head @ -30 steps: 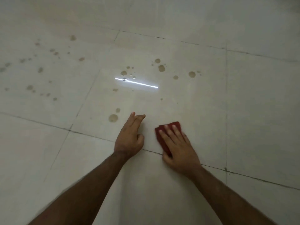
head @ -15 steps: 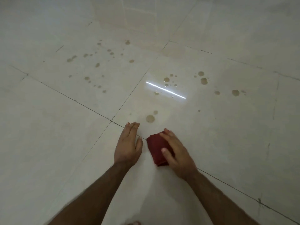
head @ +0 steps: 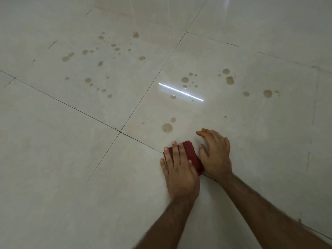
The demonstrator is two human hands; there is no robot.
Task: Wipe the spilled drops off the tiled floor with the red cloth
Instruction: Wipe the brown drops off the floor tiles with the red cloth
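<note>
Red cloth [head: 190, 155], folded into a thick oblong pad, lies flat on the tiled floor [head: 75, 173] right over a dark grout line [head: 140, 141]. Its long axis runs from its far end, the one pointing toward the big drop [head: 167, 127], back and to the right to its near end by the wrists, so it sits at a slant to that grout line rather than along it.

The left hand [head: 179, 168] rests on the left half of the cloth, palm down, fingers straight and slightly spread. Its fingertips reach the far left edge of the cloth and its thumb lies across the top; nothing is curled round the fabric, the hand simply presses it to the floor. The cloth shows to the right of and beyond this hand.

The right hand [head: 214, 155] lies flat on the floor just to the right of the cloth, fingers extended and pointing past the cloth's far end. Its thumb side sits against the cloth's right edge; whether it actually touches I cannot tell. It holds nothing.

The big drop sits just beyond the cloth, apart from it, with a smaller drop [head: 173, 119] just past that. More brownish drops are scattered farther off, around a bright streak of reflected light [head: 180, 92] and on the tile left of it.
</note>
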